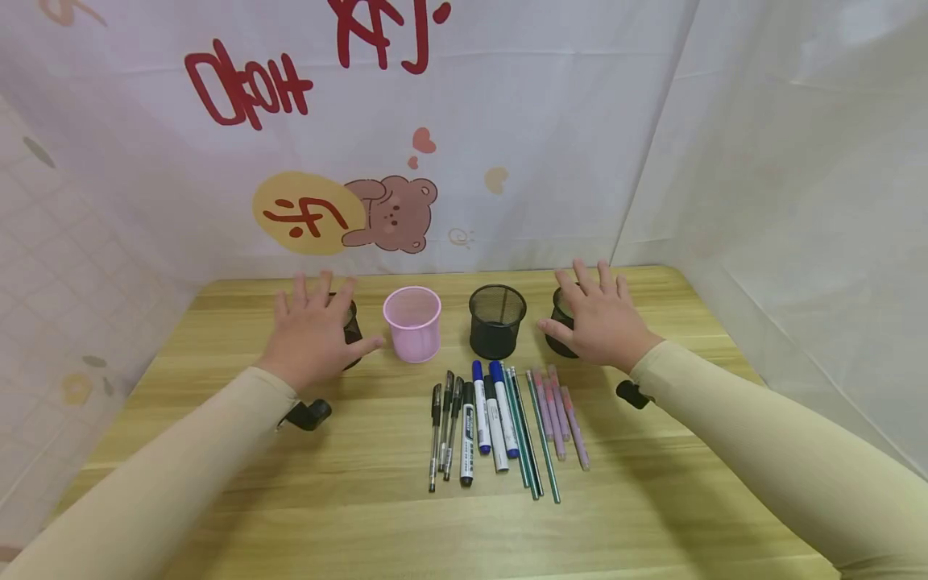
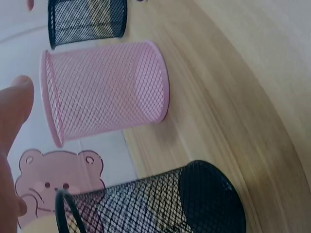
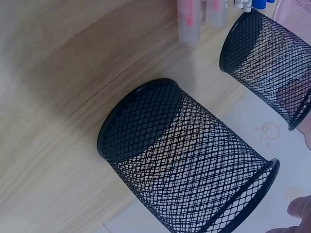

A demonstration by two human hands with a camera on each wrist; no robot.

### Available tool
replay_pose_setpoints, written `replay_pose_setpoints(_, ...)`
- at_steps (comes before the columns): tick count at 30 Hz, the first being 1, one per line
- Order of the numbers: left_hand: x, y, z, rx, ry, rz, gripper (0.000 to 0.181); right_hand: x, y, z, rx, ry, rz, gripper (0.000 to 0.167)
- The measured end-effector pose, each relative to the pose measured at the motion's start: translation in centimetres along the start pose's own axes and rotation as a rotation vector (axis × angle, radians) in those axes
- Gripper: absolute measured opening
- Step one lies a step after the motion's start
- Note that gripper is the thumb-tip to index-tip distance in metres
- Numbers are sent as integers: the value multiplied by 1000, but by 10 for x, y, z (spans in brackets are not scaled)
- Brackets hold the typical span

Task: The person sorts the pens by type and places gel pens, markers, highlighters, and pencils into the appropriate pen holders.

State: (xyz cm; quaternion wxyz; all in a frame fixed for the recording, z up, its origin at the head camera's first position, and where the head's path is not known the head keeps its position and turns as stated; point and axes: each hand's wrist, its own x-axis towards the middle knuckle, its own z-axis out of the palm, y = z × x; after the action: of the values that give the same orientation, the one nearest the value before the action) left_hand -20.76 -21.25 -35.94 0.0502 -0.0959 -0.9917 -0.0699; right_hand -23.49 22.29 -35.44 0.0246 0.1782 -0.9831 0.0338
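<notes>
My left hand (image 1: 312,334) is spread with straight fingers above the leftmost black mesh pen cup (image 1: 353,332), partly hiding it. Over on the right, my right hand (image 1: 605,324) is spread likewise, in front of another black mesh pen cup (image 1: 559,342). A pink mesh pen cup (image 1: 416,342) and a third black one (image 1: 495,338) stand upright between the hands. The left wrist view shows the thumb (image 2: 17,107) apart from the pink cup (image 2: 107,90). In the right wrist view, fingertips (image 3: 299,208) show near the black cup's rim (image 3: 252,199). Neither hand holds anything.
In front of the cups lie black-capped pens (image 1: 435,439), whiteboard markers (image 1: 467,435), several pencils (image 1: 544,439) and pink pens (image 1: 575,431), side by side on the wooden table (image 1: 348,515). A white printed cloth (image 1: 551,121) hangs behind the table and at its sides.
</notes>
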Motion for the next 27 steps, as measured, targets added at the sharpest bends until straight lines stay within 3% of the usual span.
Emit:
replay_pose_setpoints(5,1,-13,-1,-26,47,3,112,-2,-2,-3,35,56,-18,80)
replay_pose_setpoints(10,0,-23,-1,-76,55,-7,116,-6,-4,-7,54,66,-30,73)
replay_pose_setpoints(17,-2,-35,-2,-134,35,-26,123,-16,-7,-8,76,86,-32,69)
replay_pose_setpoints(27,-6,-54,7,-180,-7,-48,122,-33,-16,-11,126,144,-61,54)
